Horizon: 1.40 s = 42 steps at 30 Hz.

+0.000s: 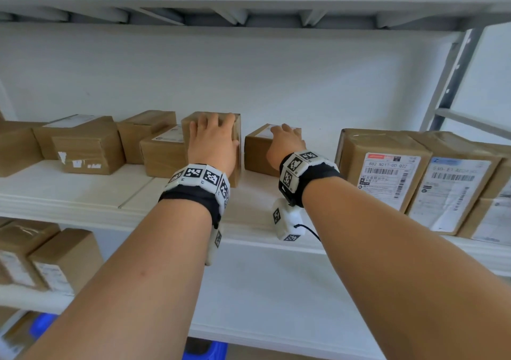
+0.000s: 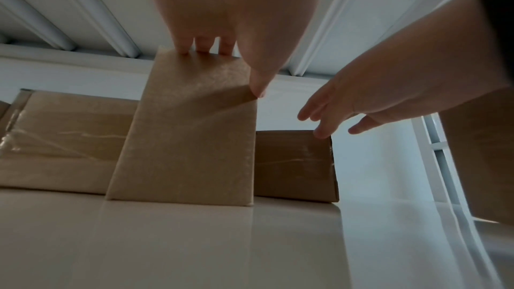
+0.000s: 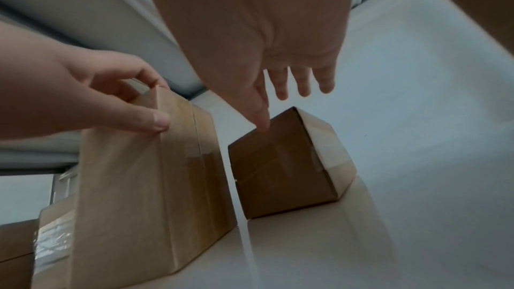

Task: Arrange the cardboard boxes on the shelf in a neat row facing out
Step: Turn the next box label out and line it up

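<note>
A tall brown cardboard box [image 1: 237, 166] stands upright mid-shelf. My left hand [image 1: 213, 135] grips it, fingers [image 2: 205, 46] hooked over the top edge and the thumb on its right corner. In the wrist views the tall box [image 2: 189, 140] [image 3: 144, 184] fills the near ground. Just right of it, across a narrow gap, sits a smaller, lower box [image 1: 257, 155] [image 2: 292, 162] [image 3: 278, 173]. My right hand [image 1: 284, 141] [image 3: 278, 74] is spread over its top with straight fingers, thumb tip at its front face, gripping nothing.
Several boxes [image 1: 83, 149] crowd the white shelf [image 1: 83, 193] at the left, at mixed angles. Two larger boxes with shipping labels [image 1: 387, 171] face out on the right. A grey upright post [image 1: 453, 77] stands at the far right. The shelf below holds more boxes [image 1: 41, 257].
</note>
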### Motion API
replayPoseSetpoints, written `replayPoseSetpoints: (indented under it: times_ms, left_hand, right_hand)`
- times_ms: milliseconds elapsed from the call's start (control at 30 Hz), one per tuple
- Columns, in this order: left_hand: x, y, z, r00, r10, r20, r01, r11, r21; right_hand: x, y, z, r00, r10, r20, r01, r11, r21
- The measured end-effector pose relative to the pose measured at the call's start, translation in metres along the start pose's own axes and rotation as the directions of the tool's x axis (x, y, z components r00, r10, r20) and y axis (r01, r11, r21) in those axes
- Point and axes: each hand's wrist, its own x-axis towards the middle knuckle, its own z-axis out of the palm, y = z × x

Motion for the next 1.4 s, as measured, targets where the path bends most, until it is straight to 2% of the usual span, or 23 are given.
replayPoseSetpoints:
  times_ms: [100, 233, 467, 667, 767, 867, 933, 1100, 1233, 1300, 1400]
  left_hand:
    - [0.004, -0.003, 0.004, 1.000, -0.008, 0.002, 0.008, 1.000, 0.008]
    - [0.007, -0.003, 0.006, 1.000, -0.013, 0.018, 0.013, 1.000, 0.011]
    - [0.007, -0.001, 0.001, 0.997, -0.009, 0.071, 0.010, 1.000, -0.005]
    - [0.003, -0.002, -0.017, 0.960, -0.018, 0.280, 0.035, 0.998, -0.057]
    - [-0.009, 0.003, -0.031, 0.976, 0.015, 0.219, 0.019, 0.988, -0.151]
    - [-0.023, 0.010, -0.046, 0.991, -0.010, 0.131, 0.043, 0.967, -0.251]
    - [-0.032, 0.015, -0.055, 0.986, -0.038, 0.164, 0.085, 0.954, -0.287]
    - [-0.048, 0.031, -0.061, 0.927, -0.083, 0.365, 0.209, 0.923, -0.323]
    - [-0.058, 0.040, -0.062, 0.876, -0.169, 0.452, 0.339, 0.883, -0.326]
    - [-0.062, 0.045, -0.063, 0.835, -0.210, 0.508, 0.412, 0.852, -0.325]
    - [-0.069, 0.052, -0.064, 0.790, -0.246, 0.562, 0.475, 0.825, -0.307]
  right_hand:
    - [0.020, -0.005, 0.001, 0.997, 0.044, 0.067, -0.041, 0.998, -0.039]
    - [0.039, -0.008, 0.011, 0.975, 0.073, 0.209, -0.035, 0.983, -0.180]
    - [0.058, -0.011, 0.012, 0.954, 0.073, 0.289, 0.023, 0.950, -0.313]
    - [0.015, -0.015, -0.014, 0.942, 0.033, 0.333, 0.096, 0.927, -0.364]
    - [-0.003, -0.012, -0.019, 0.948, 0.003, 0.319, 0.115, 0.929, -0.351]
    - [-0.026, -0.010, -0.026, 0.951, -0.033, 0.306, 0.134, 0.939, -0.316]
    - [-0.042, -0.009, -0.032, 0.954, -0.051, 0.296, 0.143, 0.943, -0.300]
    - [-0.083, -0.007, -0.045, 0.965, -0.084, 0.250, 0.147, 0.959, -0.243]
    - [-0.111, -0.001, -0.051, 0.977, -0.180, 0.113, 0.196, 0.968, -0.154]
    - [-0.120, 0.005, -0.051, 0.986, -0.151, 0.064, 0.155, 0.986, -0.059]
    - [-0.129, 0.013, -0.048, 1.000, -0.009, 0.011, 0.007, 0.989, 0.146]
